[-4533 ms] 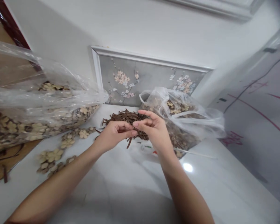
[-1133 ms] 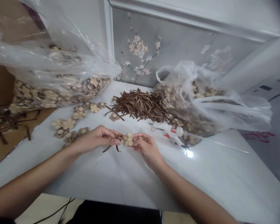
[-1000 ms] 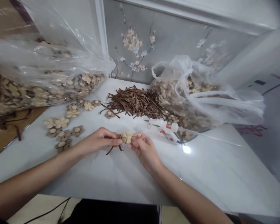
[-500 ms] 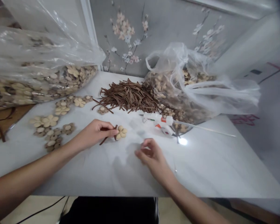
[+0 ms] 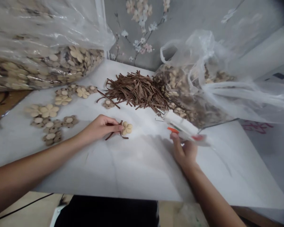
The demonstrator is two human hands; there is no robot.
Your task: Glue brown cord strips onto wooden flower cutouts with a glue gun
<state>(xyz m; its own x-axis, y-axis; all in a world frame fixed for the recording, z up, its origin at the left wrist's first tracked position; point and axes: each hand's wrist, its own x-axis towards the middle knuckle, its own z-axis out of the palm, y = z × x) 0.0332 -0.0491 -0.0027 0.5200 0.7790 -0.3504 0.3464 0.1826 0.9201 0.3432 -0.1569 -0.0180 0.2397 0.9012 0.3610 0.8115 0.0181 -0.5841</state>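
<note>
Between the thumb and fingers of my left hand (image 5: 106,126) a cream five-petalled flower (image 5: 127,128) is pinched, together with thin brown strips (image 5: 110,136) that stick out on both sides. Over on the right, my right hand (image 5: 186,151) is wrapped round the handle of a white glue gun (image 5: 181,123) with an orange trigger. The gun is raised off the table, its nozzle pointing to the upper left, and a clear glue stick trails blurred from its back end. A gap of bare table separates the gun from the flower.
A heap of brown strips (image 5: 137,90) lies at the back middle. Finished-looking flower pieces (image 5: 50,126) are grouped at left. Bulging clear bags of flowers stand at back left (image 5: 68,67) and back right (image 5: 180,78). The white table (image 5: 137,176) ends near my lap.
My right hand has moved right and taken hold of the glue gun, lifting and turning it. My left hand still pinches the flower and strips. The view has shifted slightly.
</note>
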